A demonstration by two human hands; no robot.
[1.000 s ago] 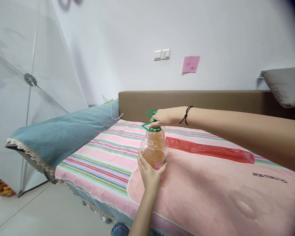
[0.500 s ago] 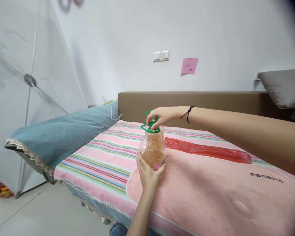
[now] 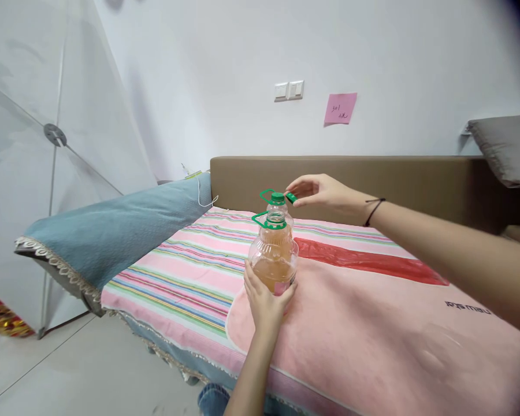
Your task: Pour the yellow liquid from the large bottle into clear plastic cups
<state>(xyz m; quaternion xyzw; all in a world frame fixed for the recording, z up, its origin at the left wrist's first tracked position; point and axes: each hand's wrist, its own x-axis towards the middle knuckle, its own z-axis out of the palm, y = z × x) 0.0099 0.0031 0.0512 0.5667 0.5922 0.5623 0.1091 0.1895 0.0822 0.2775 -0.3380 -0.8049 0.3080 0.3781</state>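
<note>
My left hand (image 3: 266, 301) is wrapped round the lower body of a clear plastic bottle (image 3: 274, 254) partly filled with amber liquid. This front bottle stands upright, its mouth uncapped, with a green ring handle (image 3: 260, 219) at the neck. Between the fingertips of my right hand (image 3: 320, 192) is a green bottle cap (image 3: 290, 197), held up to the right of the necks. Right behind the front bottle stands a second bottle (image 3: 287, 215), capped in green and mostly hidden by the first.
A pink mat (image 3: 364, 346) and a striped cloth (image 3: 169, 277) cover the seat. Red plastic (image 3: 368, 261) lies to the right of the bottles. The brown backrest (image 3: 372, 179) rises behind, and a blue-covered armrest (image 3: 117, 231) is at the left.
My right hand has lifted off the front bottle's neck and moved right with the cap, baring the mouth. The left hand still grips the bottle. The view has shifted slightly.
</note>
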